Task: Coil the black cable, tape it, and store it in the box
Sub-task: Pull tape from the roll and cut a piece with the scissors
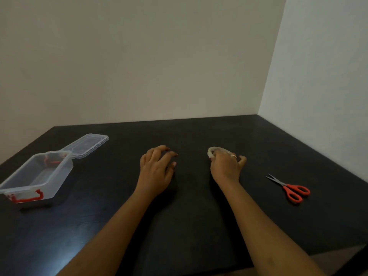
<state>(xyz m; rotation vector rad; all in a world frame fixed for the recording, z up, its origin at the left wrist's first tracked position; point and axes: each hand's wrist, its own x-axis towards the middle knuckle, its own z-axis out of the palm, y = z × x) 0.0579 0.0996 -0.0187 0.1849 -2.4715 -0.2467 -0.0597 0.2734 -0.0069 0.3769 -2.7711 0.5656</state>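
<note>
Apparently the taping step begins: the right hand [226,166] grips the translucent tape roll [213,151], while the left hand [156,168] curls its fingers on the matte black desk [199,216], perhaps over the black cable, which I cannot distinguish there. Next a tape end must be peeled; the clear plastic box [61,174] stands open.

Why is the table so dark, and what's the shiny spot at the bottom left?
Head view: dim light on the black table hides anything dark under the left hand; the pale spot is glare off its surface; the right hand gripping the tape roll looks slightly blurred.
</note>
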